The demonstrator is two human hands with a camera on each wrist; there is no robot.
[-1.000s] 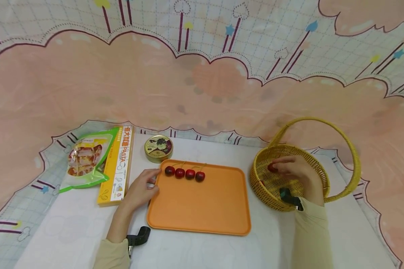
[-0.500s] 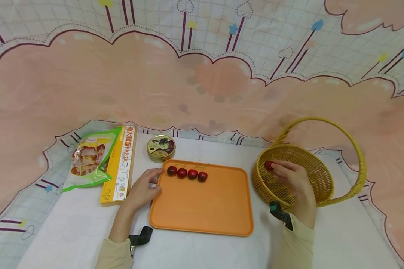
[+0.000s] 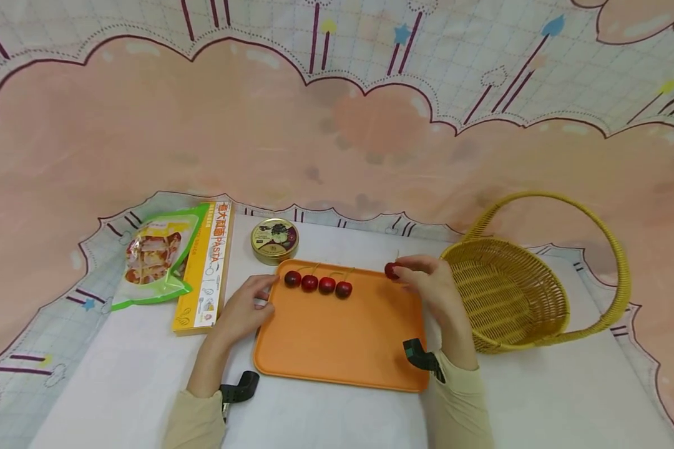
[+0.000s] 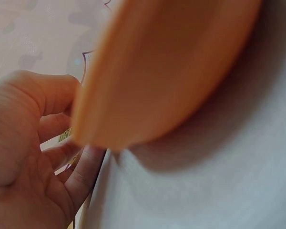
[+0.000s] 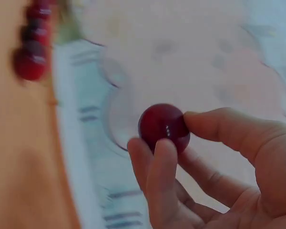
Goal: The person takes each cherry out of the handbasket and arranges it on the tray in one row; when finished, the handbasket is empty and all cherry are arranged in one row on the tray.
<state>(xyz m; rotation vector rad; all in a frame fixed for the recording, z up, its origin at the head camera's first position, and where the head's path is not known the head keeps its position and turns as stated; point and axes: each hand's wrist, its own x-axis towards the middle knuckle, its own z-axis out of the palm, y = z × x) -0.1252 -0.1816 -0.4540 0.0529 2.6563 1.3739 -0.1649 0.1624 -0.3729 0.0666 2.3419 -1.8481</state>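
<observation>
In the head view, my right hand (image 3: 434,288) holds a dark red cherry (image 3: 392,270) over the far right corner of the orange tray (image 3: 337,337). The right wrist view shows this cherry (image 5: 163,128) pinched between thumb and fingertips. My left hand (image 3: 246,312) holds the tray's left edge. Up close in the left wrist view, the tray rim (image 4: 93,109) lies between the thumb and fingers of that hand, with some fingertips hidden. Along the tray's far edge, several stemmed cherries (image 3: 327,285) sit in a row towards the left.
A yellow wicker basket (image 3: 502,299) with a tall handle stands right of the tray. Behind the tray's left corner is a round tin (image 3: 274,240). Further left lie a yellow pasta box (image 3: 206,274) and a green-edged food bag (image 3: 157,252) partly over it.
My right hand has come out of the basket with the cherry and moved left to above the tray. The left hand stays at the tray's edge. The head view has shifted slightly.
</observation>
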